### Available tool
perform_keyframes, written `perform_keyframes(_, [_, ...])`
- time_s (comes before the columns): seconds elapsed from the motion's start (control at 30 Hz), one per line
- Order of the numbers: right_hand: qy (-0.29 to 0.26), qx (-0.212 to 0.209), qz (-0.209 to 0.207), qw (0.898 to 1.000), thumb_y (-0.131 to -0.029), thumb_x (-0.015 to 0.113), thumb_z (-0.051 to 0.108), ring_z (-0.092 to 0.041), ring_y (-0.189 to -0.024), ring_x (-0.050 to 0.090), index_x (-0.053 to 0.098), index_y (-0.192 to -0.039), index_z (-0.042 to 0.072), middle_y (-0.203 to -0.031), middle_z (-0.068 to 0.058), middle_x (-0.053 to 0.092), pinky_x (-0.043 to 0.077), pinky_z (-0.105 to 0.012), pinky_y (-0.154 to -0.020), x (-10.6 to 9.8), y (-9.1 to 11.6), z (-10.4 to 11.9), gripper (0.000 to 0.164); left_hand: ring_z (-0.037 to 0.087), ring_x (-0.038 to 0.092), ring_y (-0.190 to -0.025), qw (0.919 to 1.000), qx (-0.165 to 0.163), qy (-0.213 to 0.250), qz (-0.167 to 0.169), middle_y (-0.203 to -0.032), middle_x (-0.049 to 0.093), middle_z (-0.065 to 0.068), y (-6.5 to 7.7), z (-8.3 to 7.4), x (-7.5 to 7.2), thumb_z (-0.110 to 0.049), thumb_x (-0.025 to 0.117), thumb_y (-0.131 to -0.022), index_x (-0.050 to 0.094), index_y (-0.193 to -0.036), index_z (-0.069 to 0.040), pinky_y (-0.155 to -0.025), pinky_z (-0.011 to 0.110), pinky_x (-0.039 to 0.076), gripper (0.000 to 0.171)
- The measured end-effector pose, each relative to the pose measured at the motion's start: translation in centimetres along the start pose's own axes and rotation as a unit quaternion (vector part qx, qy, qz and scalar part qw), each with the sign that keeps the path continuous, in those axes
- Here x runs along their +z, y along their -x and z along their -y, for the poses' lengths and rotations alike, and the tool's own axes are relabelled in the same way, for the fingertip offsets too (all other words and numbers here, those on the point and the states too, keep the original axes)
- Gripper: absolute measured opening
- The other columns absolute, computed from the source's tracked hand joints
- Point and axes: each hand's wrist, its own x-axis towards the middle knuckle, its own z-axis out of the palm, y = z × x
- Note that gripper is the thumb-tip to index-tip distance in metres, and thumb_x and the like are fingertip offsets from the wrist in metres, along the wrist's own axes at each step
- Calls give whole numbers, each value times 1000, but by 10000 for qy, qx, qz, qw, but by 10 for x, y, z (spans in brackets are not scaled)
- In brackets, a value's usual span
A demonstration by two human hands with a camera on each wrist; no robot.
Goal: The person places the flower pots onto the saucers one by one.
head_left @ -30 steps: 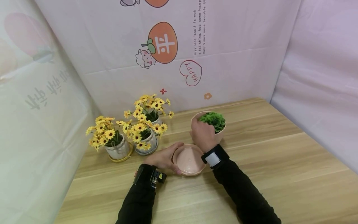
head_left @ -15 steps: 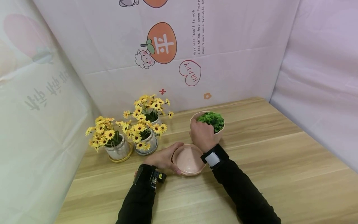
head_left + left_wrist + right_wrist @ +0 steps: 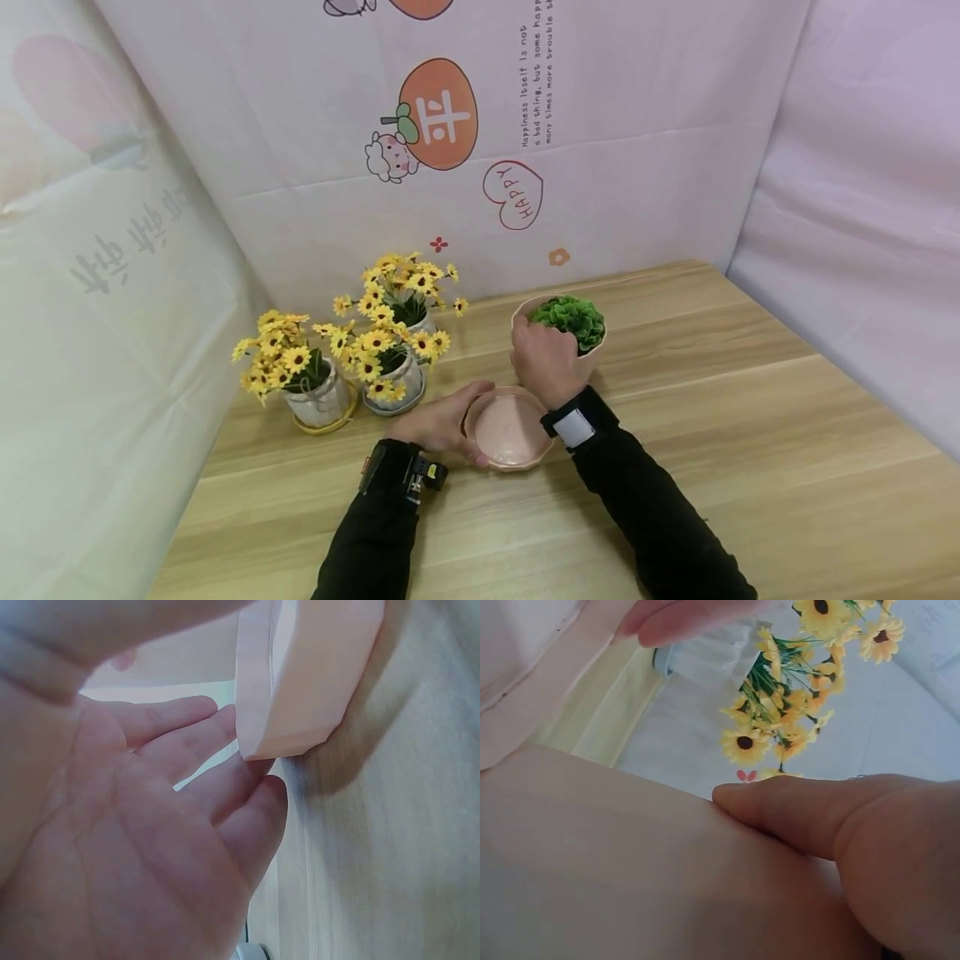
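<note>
A shallow pink faceted saucer (image 3: 513, 429) lies on the table in the head view. My left hand (image 3: 438, 423) holds its left side, thumb at the near edge and fingers at the far edge; the left wrist view shows fingertips against the saucer's wall (image 3: 315, 682). Just behind stands a pink flowerpot (image 3: 589, 362) with a leafy green plant (image 3: 573, 319) in it. My right hand (image 3: 547, 362) grips the pot's near left rim. In the right wrist view the thumb (image 3: 780, 806) presses the pot's outer wall (image 3: 630, 847). The remaining right fingers are mostly hidden.
Several yellow daisies bloom in three whitish pots on the left: a left pot (image 3: 318, 402), a middle pot (image 3: 401, 382) and one behind it. The wooden table (image 3: 720, 417) meets a printed white cloth (image 3: 630, 192) at the back.
The pot with the green plant tips very slightly, its far rim a little higher in view. Both hands keep their places; the whole head view shifts a few pixels.
</note>
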Motion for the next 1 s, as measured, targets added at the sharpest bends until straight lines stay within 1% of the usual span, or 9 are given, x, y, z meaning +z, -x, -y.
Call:
perform_keyframes(0.23, [-99,-213,-180,9996,-99,67,9,-30,-52,59,66,-99,2,-61,-9,56,46,-43,-45,-13,3,5,6,33,35,-158,10000,-49,10,-39,-172,32,13,-1,1,0,-20,98,-75,24,-167,-12,-128,52,34,118])
perform_keyframes(0.33, [-181,-324,-270,9989,-100,67,9,-28,-50,57,67,-98,2,-60,-8,54,45,-42,-44,-19,6,8,7,32,37,-157,9999,-90,53,-3,-172,33,13,0,0,0,-20,98,-76,23,-168,-14,-128,51,35,119])
perform_keyframes(0.43, [-251,-475,-346,9980,-99,68,8,-27,-49,56,66,-95,2,-59,-7,54,45,-42,-41,-24,10,13,7,33,40,-154,9999,-44,149,16,-170,36,14,0,-1,0,-18,97,-76,22,-168,-13,-126,51,37,118])
perform_keyframes(0.57, [-223,-652,-373,9969,-99,66,6,-24,-45,50,66,-92,4,-56,-5,51,32,-35,-40,-27,14,21,7,33,44,-151,9999,32,161,-5,-168,40,14,0,-1,0,-17,97,-76,24,-167,-14,-125,52,39,117])
perform_keyframes(0.67, [-193,-729,-358,9965,-97,68,5,-22,-44,49,67,-93,4,-56,-4,51,27,-32,-41,-29,17,27,4,32,42,-154,10000,3,92,-28,-170,38,10,0,-1,1,-19,98,-76,24,-168,-19,-126,51,37,118])
perform_keyframes(0.73, [-177,-782,-348,9962,-96,69,5,-22,-46,51,69,-96,3,-57,-5,54,29,-33,-41,-29,19,31,2,31,39,-156,10000,15,97,-3,-172,35,9,0,0,0,-20,98,-76,22,-169,-20,-128,50,36,119])
perform_keyframes(0.87, [-136,-873,-440,9951,-96,69,5,-26,-48,57,71,-96,4,-59,-7,58,41,-38,-39,-27,23,37,2,29,34,-159,9996,155,229,51,-173,31,9,-1,1,0,-16,97,-77,18,-169,-17,-131,48,31,121])
perform_keyframes(0.93, [-124,-910,-544,9943,-95,68,4,-26,-49,58,72,-95,4,-59,-7,58,43,-39,-39,-27,26,40,4,27,33,-160,9995,173,265,70,-174,31,7,-2,2,0,-14,97,-77,17,-170,-18,-132,46,30,122])
perform_keyframes(1.0, [-96,-955,-653,9932,-96,67,3,-26,-48,57,72,-94,4,-57,-7,56,41,-38,-39,-28,29,43,6,25,33,-160,9994,211,256,96,-174,30,5,-2,3,0,-14,96,-78,15,-170,-20,-132,44,30,123])
